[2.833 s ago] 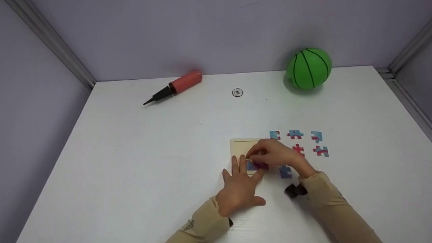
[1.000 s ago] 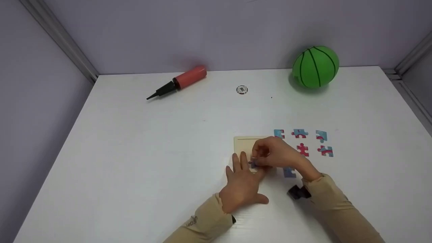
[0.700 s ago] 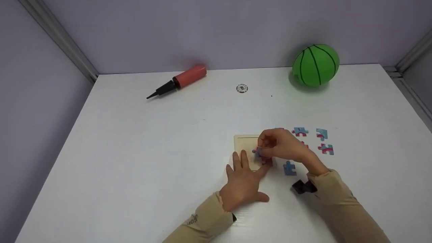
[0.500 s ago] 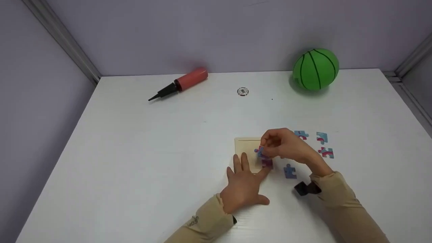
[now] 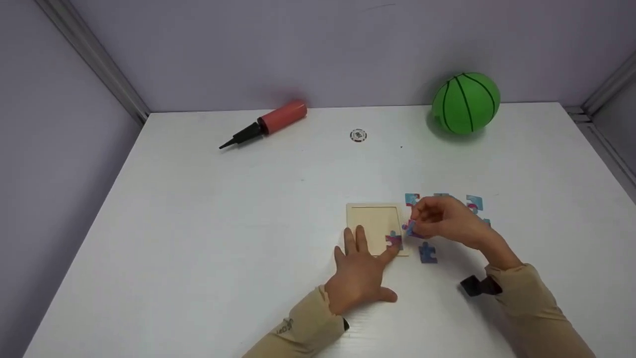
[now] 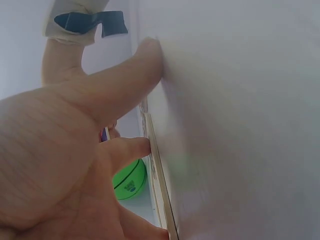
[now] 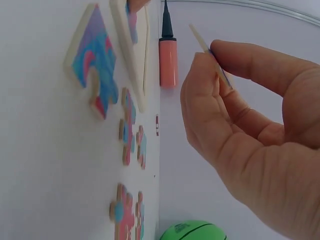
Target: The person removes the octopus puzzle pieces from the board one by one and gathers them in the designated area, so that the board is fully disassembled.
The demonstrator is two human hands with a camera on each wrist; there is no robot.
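Note:
My left hand point(image 5: 355, 276) lies with fingers spread over the lower part of a shallow wooden puzzle tray point(image 5: 372, 216). Its index fingertip rests at a pink and blue jigsaw piece point(image 5: 393, 239) in the tray's lower right corner. Just right of the tray, my right hand point(image 5: 452, 226) pinches another jigsaw piece point(image 5: 409, 227) between thumb and fingers. In the right wrist view this held piece point(image 7: 198, 37) shows edge-on, raised off the table. A loose blue piece point(image 5: 427, 253) lies below the right hand.
Above the right hand lie more loose jigsaw pieces point(image 5: 474, 202), some partly covered by it. Toward the back wall are a red and black hand pump point(image 5: 283, 117), a round chip point(image 5: 358, 135) and a green ball point(image 5: 466, 103). White table point(image 5: 213, 223) surrounds the tray.
The right hand has lifted a piece from beside the corner piece and carried it rightward out of the tray, uncovering most of the tray floor. The left hand has stayed in place.

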